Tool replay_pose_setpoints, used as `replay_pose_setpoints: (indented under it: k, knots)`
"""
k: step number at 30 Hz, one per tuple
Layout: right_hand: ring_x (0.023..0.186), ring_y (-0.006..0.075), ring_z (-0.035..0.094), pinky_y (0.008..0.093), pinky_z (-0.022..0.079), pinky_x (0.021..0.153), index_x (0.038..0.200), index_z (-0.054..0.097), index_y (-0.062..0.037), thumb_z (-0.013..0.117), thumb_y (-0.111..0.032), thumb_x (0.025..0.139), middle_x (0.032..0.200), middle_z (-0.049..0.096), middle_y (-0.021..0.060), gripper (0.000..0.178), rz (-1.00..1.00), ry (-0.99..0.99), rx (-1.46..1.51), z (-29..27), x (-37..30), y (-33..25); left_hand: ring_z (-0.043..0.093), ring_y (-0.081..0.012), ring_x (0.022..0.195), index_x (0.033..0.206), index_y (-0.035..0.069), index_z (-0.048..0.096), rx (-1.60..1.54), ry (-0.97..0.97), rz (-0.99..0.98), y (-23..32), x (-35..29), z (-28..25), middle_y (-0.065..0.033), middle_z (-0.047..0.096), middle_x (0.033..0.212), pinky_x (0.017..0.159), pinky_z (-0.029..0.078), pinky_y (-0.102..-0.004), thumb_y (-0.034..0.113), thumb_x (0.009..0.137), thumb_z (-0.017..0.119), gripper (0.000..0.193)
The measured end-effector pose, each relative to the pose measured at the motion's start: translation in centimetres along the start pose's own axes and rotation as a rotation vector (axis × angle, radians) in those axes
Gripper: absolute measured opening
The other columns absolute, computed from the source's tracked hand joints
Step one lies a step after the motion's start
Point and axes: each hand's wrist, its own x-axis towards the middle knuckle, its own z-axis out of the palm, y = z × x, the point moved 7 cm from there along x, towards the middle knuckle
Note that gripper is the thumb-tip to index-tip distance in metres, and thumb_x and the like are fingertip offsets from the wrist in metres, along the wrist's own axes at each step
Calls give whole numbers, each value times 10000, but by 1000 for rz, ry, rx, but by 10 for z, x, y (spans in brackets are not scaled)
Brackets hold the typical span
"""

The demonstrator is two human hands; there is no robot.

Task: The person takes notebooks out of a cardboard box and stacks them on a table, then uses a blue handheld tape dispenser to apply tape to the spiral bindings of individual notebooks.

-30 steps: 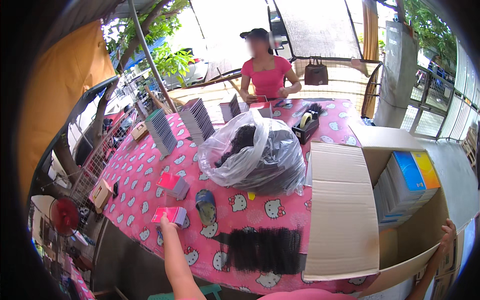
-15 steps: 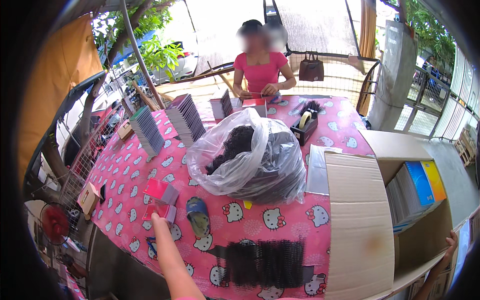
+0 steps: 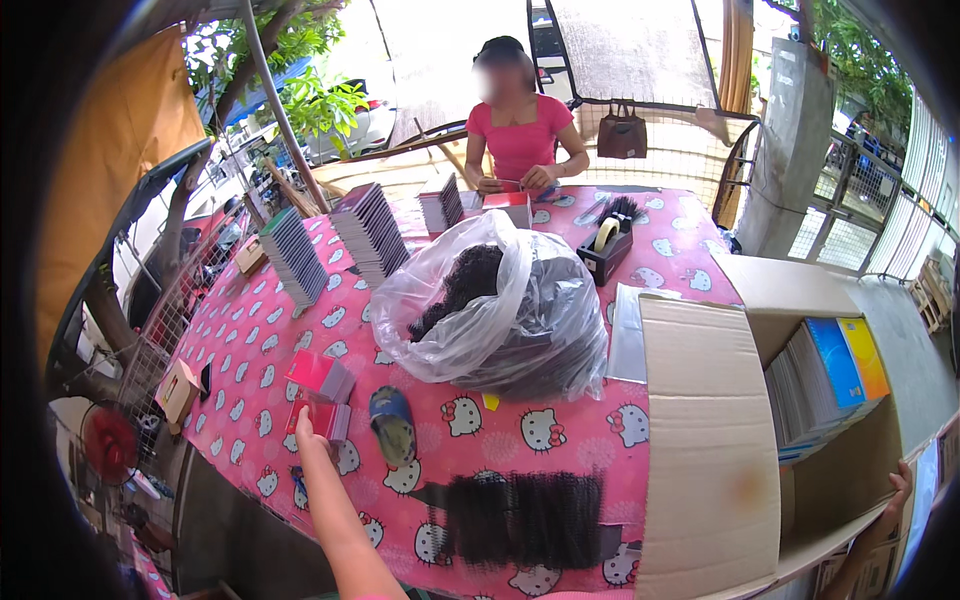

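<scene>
My left hand (image 3: 309, 430) is closed at the near left side of a stack of small red-covered booklets (image 3: 333, 422); some of its fingers are hidden. Just behind it lies a second red-topped stack (image 3: 322, 372). Beside these, to the right, sits a blue-and-camouflage clog-style shoe (image 3: 392, 428). At the far right, my right hand (image 3: 899, 487) has its fingers curled over the edge of an open cardboard box (image 3: 712, 440). Inside the box, blue and yellow covered notebooks (image 3: 822, 385) stand packed together.
A clear plastic bag (image 3: 560, 330) full of black spiral coils stands mid-table. More black coils (image 3: 525, 520) lie nearer me. Tall booklet stacks (image 3: 293, 262) rise at the back left, a tape dispenser (image 3: 606, 250) at the back right. A co-worker in pink (image 3: 520, 140) handles booklets opposite.
My left hand has shifted slightly left and away from me along the red booklet stack. My right hand stays at the box edge. The co-worker's hands now hold a red booklet.
</scene>
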Motion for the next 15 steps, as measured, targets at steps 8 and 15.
replay_pose_setpoints:
  k: [8, 15]
  knots:
    - [1245, 306, 427, 434, 291, 1078, 996, 530, 2, 302, -299, 965, 1304, 489, 190, 379, -68, 24, -44, 9, 2, -22, 66, -458, 1396, 1460, 151, 272, 111, 161, 47, 36, -93, -35, -139, 117, 1554, 1033, 39, -691, 648, 720, 607, 953]
    - [1226, 319, 435, 448, 290, 1061, 1003, 552, 6, 299, -422, 976, 1255, 513, 183, 498, -126, -53, -320, 12, 1, -16, 439, -204, 1225, 1273, 175, 490, -328, -8, 313, 89, -206, -76, -20, 474, 1341, 964, 330, -510, 340, 808, 643, 517]
